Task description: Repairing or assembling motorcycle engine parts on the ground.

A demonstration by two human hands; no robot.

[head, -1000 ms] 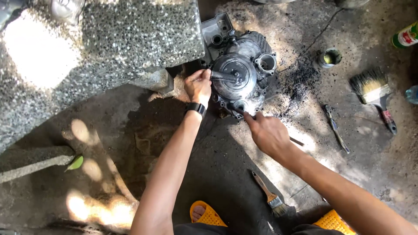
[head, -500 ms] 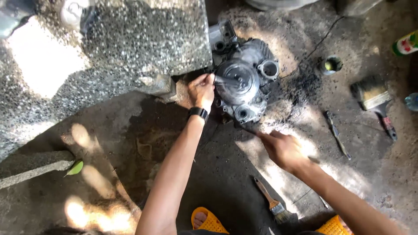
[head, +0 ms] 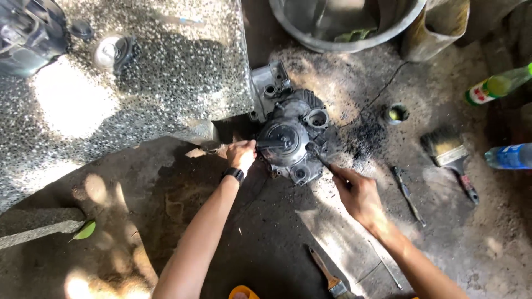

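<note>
A dirty grey engine block [head: 291,130] lies on the oily ground against a speckled stone slab [head: 138,83]. My left hand [head: 241,155], a black band on its wrist, grips a dark tool handle [head: 271,144] set across the engine's round cover. My right hand [head: 357,194] holds a thin dark tool [head: 320,158] whose tip touches the engine's right edge.
A paintbrush [head: 449,155], a screwdriver [head: 407,194] and a small round cap [head: 396,113] lie to the right. A green bottle [head: 496,86] and a blue bottle [head: 510,156] are at the far right. A metal basin [head: 343,22] is behind. Another brush [head: 327,274] lies near me.
My right hand has moved up from the ground to the engine's right edge with the thin tool. The view shifted, showing the basin above. My left hand stayed on the cover.
</note>
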